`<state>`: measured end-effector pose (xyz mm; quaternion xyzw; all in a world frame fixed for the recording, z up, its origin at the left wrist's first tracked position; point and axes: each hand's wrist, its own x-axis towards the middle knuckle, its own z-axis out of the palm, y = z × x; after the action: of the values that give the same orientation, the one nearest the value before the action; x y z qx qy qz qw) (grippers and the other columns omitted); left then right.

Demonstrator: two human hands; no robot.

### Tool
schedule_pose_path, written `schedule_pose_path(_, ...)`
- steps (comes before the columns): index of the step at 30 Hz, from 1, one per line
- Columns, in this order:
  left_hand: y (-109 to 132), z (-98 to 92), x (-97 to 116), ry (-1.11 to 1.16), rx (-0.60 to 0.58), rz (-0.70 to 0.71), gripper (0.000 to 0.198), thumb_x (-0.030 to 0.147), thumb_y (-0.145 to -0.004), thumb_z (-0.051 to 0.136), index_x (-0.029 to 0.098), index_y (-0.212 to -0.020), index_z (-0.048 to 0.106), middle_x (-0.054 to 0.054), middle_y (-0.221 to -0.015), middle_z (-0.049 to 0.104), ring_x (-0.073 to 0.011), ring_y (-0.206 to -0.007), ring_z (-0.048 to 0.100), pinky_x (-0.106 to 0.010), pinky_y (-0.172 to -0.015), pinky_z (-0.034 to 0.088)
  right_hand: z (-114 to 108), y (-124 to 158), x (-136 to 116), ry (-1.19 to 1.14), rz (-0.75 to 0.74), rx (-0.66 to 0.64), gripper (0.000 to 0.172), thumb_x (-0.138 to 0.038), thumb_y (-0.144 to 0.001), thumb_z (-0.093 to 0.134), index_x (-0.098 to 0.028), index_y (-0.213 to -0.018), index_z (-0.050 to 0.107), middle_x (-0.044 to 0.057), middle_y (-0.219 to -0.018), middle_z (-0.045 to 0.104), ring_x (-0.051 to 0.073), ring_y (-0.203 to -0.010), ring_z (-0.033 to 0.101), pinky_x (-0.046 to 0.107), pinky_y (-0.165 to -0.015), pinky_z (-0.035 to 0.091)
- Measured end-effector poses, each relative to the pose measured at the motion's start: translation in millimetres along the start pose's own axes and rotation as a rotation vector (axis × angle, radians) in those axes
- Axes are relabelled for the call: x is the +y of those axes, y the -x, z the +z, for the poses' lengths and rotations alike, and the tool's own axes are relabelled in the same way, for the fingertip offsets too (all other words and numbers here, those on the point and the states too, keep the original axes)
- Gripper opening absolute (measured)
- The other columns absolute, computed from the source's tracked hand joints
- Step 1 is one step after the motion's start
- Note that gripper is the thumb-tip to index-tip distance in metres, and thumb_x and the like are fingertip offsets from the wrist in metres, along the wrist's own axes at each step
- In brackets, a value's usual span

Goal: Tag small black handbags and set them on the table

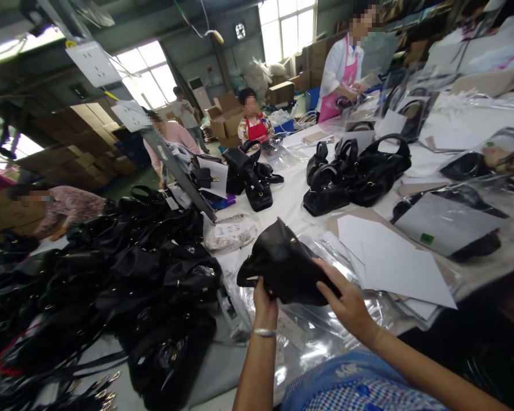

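Observation:
I hold a black leather handbag (282, 260) above the table with both hands. My left hand (264, 302) grips its lower left edge, a silver bracelet on the wrist. Fingers of my right hand (345, 297) are wrapped over the bag's right side. Under the bag lie clear plastic bags (325, 328) and white paper sheets (394, 262) on the white table (291, 194).
A big heap of black handbags (124, 274) fills the left of the table. More black bags (351, 171) stand at the middle and back. Bagged items (449, 222) lie on the right. Several other people work along the far side, with cardboard boxes behind them.

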<state>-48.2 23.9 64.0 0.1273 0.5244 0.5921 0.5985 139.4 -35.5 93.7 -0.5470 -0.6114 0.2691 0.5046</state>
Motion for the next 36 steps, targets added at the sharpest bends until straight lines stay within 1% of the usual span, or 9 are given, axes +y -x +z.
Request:
schedule_pose_path(3, 9, 6.7, 9, 0.032, -0.021, 0.128, 0.026, 0.037, -0.082, 0.065, 0.016, -0.094, 0.058, 0.001, -0.075, 0.057, -0.0102, -0.069, 0.057, -0.024, -0.071, 0.048, 0, -5, 29, -0.238, 0.310, 0.137, 0.050, -0.043, -0.091, 0.049, -0.028, -0.139, 0.044, 0.004, -0.142, 0.048, 0.023, -0.132, 0.043, 0.046, -0.113, 0.032)
schedule_pose_path(7, 18, 23.5, 18, -0.165, -0.138, 0.326, 0.033, 0.047, -0.081, 0.063, 0.016, -0.092, 0.059, 0.000, -0.077, 0.058, -0.0116, -0.074, 0.056, -0.025, -0.077, 0.045, 11, 1, 66, -0.509, 0.452, 0.167, 0.056, -0.049, -0.089, 0.049, -0.027, -0.139, 0.042, 0.007, -0.138, 0.053, 0.023, -0.124, 0.052, 0.042, -0.103, 0.046)
schedule_pose_path(15, 19, 38.5, 7, -0.414, -0.359, 0.296, 0.038, 0.042, -0.071, 0.074, 0.014, -0.095, 0.064, -0.003, -0.086, 0.064, -0.0161, -0.080, 0.059, -0.027, -0.075, 0.045, 9, 44, 99, -0.502, 0.737, 0.046, 0.058, -0.045, -0.077, 0.064, -0.022, -0.129, 0.053, 0.012, -0.130, 0.058, 0.027, -0.111, 0.062, 0.044, -0.092, 0.053)
schedule_pose_path(18, 25, 34.5, -12, -0.457, -0.464, 0.186, 0.036, 0.041, -0.074, 0.072, 0.014, -0.098, 0.065, -0.006, -0.093, 0.067, -0.0187, -0.085, 0.061, -0.030, -0.078, 0.046, -3, 49, 92, -0.238, 0.644, 0.096, 0.056, -0.044, -0.079, 0.062, -0.022, -0.129, 0.052, 0.012, -0.134, 0.054, 0.028, -0.112, 0.060, 0.045, -0.091, 0.053)
schedule_pose_path(22, 31, 23.0, -32, -0.537, -0.532, 0.130, 0.035, 0.048, -0.079, 0.065, 0.015, -0.092, 0.067, -0.007, -0.087, 0.068, -0.0186, -0.080, 0.060, -0.029, -0.074, 0.046, -10, 40, 69, -0.003, 0.417, -0.031, 0.041, -0.043, -0.086, 0.054, -0.023, -0.121, 0.058, 0.009, -0.123, 0.060, 0.022, -0.098, 0.064, 0.038, -0.082, 0.055)
schedule_pose_path(27, 18, 12.2, -33, -0.481, -0.538, 0.033, 0.059, 0.063, -0.089, 0.036, 0.015, -0.095, 0.068, -0.009, -0.083, 0.069, -0.0172, -0.071, 0.061, -0.028, -0.067, 0.048, 0, 28, 65, 0.215, 0.243, -0.216, 0.038, -0.039, -0.082, 0.061, -0.021, -0.115, 0.060, 0.007, -0.104, 0.065, 0.021, -0.086, 0.062, 0.037, -0.076, 0.054)
schedule_pose_path(29, 3, 12.4, -30, -0.578, -0.591, 0.051, 0.055, 0.060, -0.088, 0.039, 0.014, -0.096, 0.069, -0.009, -0.081, 0.070, -0.0179, -0.071, 0.062, -0.028, -0.066, 0.049, 3, 28, 69, 0.272, 0.241, -0.241, 0.036, -0.038, -0.080, 0.063, -0.019, -0.111, 0.060, 0.007, -0.095, 0.065, 0.021, -0.080, 0.061, 0.038, -0.075, 0.053)
schedule_pose_path(32, -21, 22.3, -23, -0.891, -0.852, 0.134, 0.036, 0.046, -0.082, 0.059, 0.014, -0.092, 0.072, -0.007, -0.079, 0.071, -0.0196, -0.073, 0.064, -0.030, -0.069, 0.051, 4, 32, 72, 0.231, 0.295, -0.215, 0.032, -0.036, -0.081, 0.060, -0.018, -0.107, 0.060, 0.005, -0.088, 0.064, 0.018, -0.072, 0.061, 0.035, -0.070, 0.054)
schedule_pose_path(36, -44, 47.6, -18, -1.263, -1.296, 0.258, 0.022, 0.029, -0.074, 0.068, 0.013, -0.088, 0.074, -0.007, -0.085, 0.073, -0.0228, -0.083, 0.065, -0.033, -0.078, 0.050, 4, 44, 74, 0.078, 0.381, -0.050, 0.027, -0.033, -0.082, 0.057, -0.019, -0.105, 0.059, 0.007, -0.099, 0.064, 0.018, -0.081, 0.064, 0.033, -0.076, 0.055)
